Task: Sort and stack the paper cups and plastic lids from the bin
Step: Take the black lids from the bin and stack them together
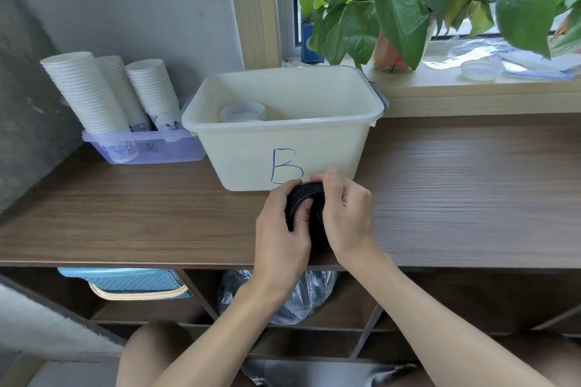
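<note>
I wear the single camera on my head, and it looks forward and down over the wooden bench (125,214). The lens is wide, so the bench's front edge runs across the lower middle of the picture and the wall leans at the left. Nearest the lens are my left hand (283,229) and right hand (345,217), gripping the black lids (306,193) above the front edge. The bin (251,160) stands just beyond them. Farther off, the view reaches the cup stacks (91,94) at the back left corner and the windowsill (471,94) past the back edge on the right.
</note>
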